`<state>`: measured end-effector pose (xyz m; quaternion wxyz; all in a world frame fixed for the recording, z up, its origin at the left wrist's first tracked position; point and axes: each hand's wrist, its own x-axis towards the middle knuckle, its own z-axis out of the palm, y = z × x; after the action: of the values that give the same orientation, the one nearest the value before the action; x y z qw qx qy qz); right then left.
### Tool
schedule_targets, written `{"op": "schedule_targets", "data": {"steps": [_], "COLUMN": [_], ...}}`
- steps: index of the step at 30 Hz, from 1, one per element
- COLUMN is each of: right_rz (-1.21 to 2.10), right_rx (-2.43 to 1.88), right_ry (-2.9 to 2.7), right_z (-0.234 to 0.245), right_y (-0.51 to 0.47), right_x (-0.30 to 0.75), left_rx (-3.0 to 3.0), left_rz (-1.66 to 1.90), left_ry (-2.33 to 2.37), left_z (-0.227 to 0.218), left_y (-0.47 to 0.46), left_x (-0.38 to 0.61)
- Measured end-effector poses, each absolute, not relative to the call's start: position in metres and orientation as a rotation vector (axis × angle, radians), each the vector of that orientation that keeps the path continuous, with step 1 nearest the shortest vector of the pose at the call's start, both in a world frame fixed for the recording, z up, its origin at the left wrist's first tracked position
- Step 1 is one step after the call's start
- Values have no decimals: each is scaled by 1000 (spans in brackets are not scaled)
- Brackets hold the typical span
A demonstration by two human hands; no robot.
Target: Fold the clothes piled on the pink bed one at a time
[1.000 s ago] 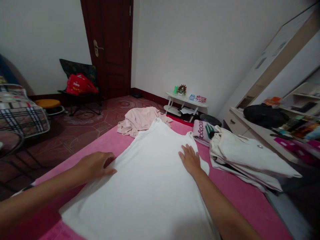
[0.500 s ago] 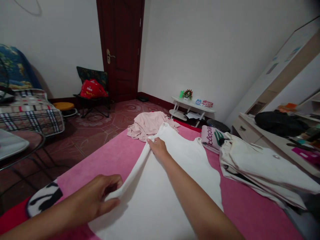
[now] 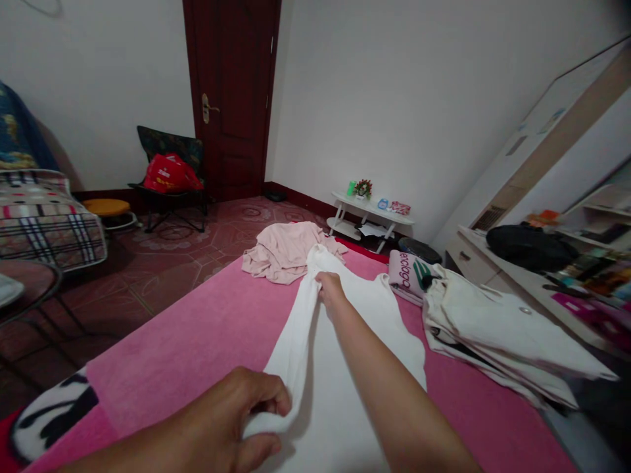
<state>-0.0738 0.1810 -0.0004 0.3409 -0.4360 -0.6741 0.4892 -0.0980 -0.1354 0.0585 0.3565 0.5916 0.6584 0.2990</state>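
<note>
A white sleeveless top (image 3: pixel 365 305) lies spread over the pink blanket (image 3: pixel 197 328), its left side lifted into a fold. Near the bottom of that side, my left hand (image 3: pixel 251 407) is closed on the cloth, with fingers curled around the edge. Farther up, by the armhole, my right hand (image 3: pixel 329 289) pinches the same edge; my right forearm crosses over the top and hides part of it. Beyond the shoulder strap lies a crumpled pale pink garment (image 3: pixel 283 249), apart from both hands.
To the right sit a folded lilac garment with lettering (image 3: pixel 404 272) and a stack of off-white clothes (image 3: pixel 493 322). A cabinet (image 3: pixel 478 256) stands behind them. At the back are a low white table (image 3: pixel 372 209) and a chair with a red bag (image 3: pixel 170 174). A glass-topped table (image 3: pixel 34 289) is at left.
Both hands have moved right, carrying the top's left edge inward, so a fold now stands up along that side. More of the pink blanket shows at left. The view has shifted slightly.
</note>
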Motion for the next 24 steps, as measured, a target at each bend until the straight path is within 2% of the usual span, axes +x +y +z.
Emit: {"op": "schedule_targets", "data": {"steps": [7,13,15,19,24], "right_rz": [1067,740,603,413,240], "right_rx": [-1281,-1390,-1372,-1203,-963], "right_ry": [-1735,-1993,-2089,-2273,-2520], "right_z": [2,-2,3,11,6], "right_y": [197,196,195,191,186], "right_x": [24,65,61,34,-11], "left_rx": [1757,2032,2028,2075,2178], "left_rz": [619,212,253,466,411], "left_ry": [1524,952,1067,1641,1736], "left_z": [74,56,46,27,7], "left_y": [-106,-69,-58,-40,-31], "left_x": [-61,-37,-30,-21,-15]}}
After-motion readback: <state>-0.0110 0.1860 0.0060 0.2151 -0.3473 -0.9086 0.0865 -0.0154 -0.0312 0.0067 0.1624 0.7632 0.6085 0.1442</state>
